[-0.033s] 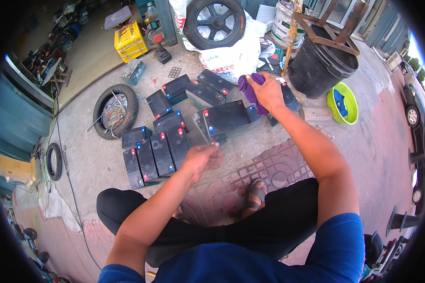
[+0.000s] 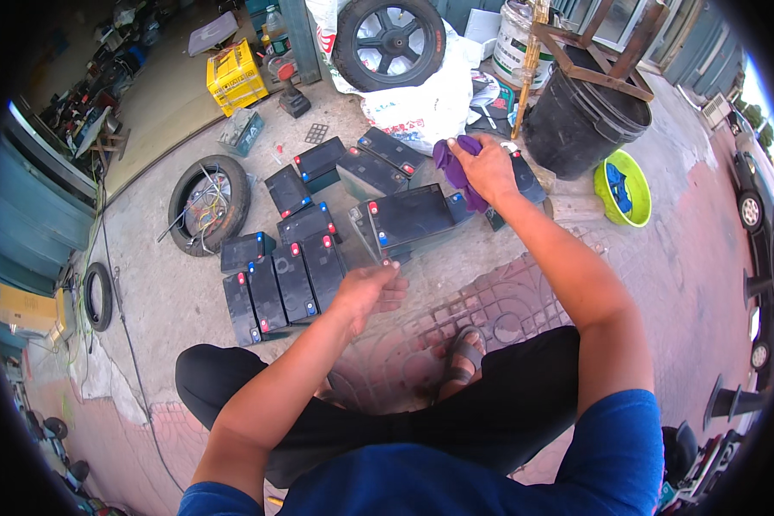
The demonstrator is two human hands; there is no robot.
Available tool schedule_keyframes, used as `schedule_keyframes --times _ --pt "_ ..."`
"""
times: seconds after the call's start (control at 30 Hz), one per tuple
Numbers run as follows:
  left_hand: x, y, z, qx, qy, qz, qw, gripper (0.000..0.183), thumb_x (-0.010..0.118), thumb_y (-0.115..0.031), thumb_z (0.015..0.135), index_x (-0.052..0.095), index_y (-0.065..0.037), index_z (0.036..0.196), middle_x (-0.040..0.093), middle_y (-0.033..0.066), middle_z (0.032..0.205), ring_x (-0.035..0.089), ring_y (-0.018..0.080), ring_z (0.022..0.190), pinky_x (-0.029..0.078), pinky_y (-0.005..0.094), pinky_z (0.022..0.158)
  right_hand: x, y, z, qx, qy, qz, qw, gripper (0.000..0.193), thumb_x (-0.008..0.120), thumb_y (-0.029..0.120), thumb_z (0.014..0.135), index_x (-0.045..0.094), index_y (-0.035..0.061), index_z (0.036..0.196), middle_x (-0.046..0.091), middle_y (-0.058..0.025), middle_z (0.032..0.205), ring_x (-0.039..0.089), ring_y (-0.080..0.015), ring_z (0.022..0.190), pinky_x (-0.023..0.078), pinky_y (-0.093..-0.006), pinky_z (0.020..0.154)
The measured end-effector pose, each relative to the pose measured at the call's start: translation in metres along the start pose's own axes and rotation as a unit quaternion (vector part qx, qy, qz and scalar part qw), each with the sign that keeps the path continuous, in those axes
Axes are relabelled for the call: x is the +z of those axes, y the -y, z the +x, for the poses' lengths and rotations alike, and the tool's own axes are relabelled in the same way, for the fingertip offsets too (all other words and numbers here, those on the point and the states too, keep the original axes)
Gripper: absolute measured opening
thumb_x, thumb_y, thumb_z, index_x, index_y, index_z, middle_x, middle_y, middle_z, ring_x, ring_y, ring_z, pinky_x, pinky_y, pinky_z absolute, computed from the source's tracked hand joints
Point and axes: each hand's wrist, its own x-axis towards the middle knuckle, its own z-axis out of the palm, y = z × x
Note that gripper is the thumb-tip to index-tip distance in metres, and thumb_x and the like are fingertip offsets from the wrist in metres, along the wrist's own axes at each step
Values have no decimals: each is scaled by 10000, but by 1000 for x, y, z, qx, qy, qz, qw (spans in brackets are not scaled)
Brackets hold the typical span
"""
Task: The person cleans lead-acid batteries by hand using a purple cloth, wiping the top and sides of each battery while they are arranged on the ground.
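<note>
My right hand (image 2: 488,168) grips a bunched purple cloth (image 2: 452,159) beyond the right end of a black battery (image 2: 411,215) with red and blue terminals. Beside that battery's near left corner is my left hand (image 2: 370,292), its fingers loosely apart and nothing seen in them; whether a fingertip touches the case I cannot tell. Another dark battery (image 2: 529,181) is partly hidden behind my right wrist. To the left several like batteries stand in a close row (image 2: 284,282). More sit farther back, among them one tilted pair (image 2: 374,169).
A small tyre full of wires (image 2: 208,205) lies at the left. Behind the batteries, a wheel (image 2: 390,43) leans on a white sack (image 2: 421,116). A cordless drill (image 2: 292,99), a yellow box (image 2: 235,77), a black bucket (image 2: 576,120) and a green basin (image 2: 636,189) stand around.
</note>
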Motion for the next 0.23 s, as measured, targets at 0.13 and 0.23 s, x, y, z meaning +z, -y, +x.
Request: schedule_keyframes --times 0.13,0.23 --pt "6 6 9 -10 7 -22 1000 680 741 -483 1047 572 44 1443 715 234 1327 724 348 1202 609 490 1015 21 -30 17 97 100 187 972 788 855 532 903 623 -31 1403 737 -230 1341 747 -398 1163 581 -448 1031" --pt "13 2 14 -16 -3 -44 999 743 750 -499 1037 530 53 1482 699 254 1356 710 365 1231 604 498 1035 41 -58 36 97 181 240 949 921 848 462 930 416 -3 1598 645 -228 1508 694 -416 1273 548 -459 1104"
